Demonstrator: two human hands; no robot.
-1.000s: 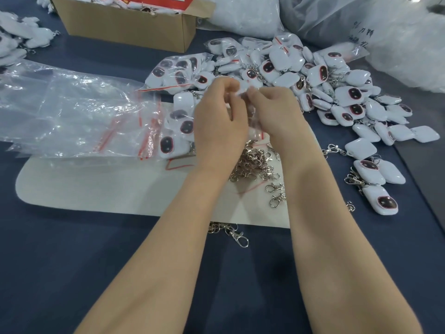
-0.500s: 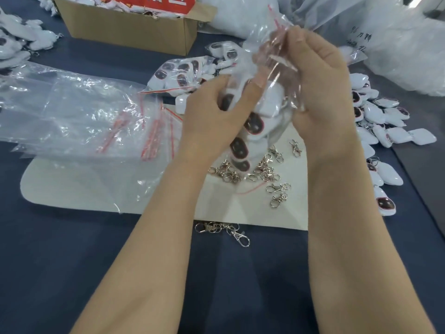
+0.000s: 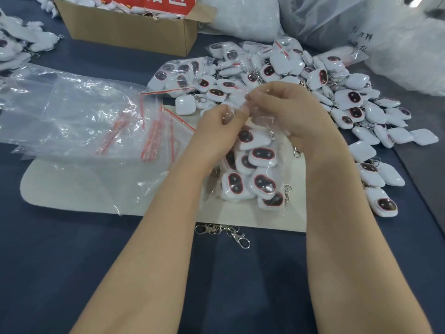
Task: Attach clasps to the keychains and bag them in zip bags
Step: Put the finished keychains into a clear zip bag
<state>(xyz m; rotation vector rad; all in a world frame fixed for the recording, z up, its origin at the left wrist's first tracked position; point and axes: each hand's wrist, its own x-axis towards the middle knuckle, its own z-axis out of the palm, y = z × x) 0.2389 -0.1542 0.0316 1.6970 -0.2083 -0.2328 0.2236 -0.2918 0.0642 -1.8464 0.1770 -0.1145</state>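
Note:
A clear zip bag [image 3: 252,174] filled with several white keychains with dark oval faces lies on the white mat [image 3: 72,194]. My left hand [image 3: 216,131] and my right hand [image 3: 296,112] both pinch the bag's top edge, close together above it. A big pile of loose white keychains [image 3: 349,100] spreads behind and to the right of my hands. A few metal clasps [image 3: 226,231] lie on the blue cloth just below the mat. Two more filled bags [image 3: 180,75] rest behind my left hand.
A stack of empty zip bags with red strips [image 3: 84,124] lies on the left. A cardboard box [image 3: 130,30] stands at the back. Large plastic sacks [image 3: 385,32] fill the back right. More white keychains [image 3: 14,49] sit at the far left.
The filled bag was lifted up in both hands half a second ago; now it is lowered back onto the mat, with both hands gripping its top edge.

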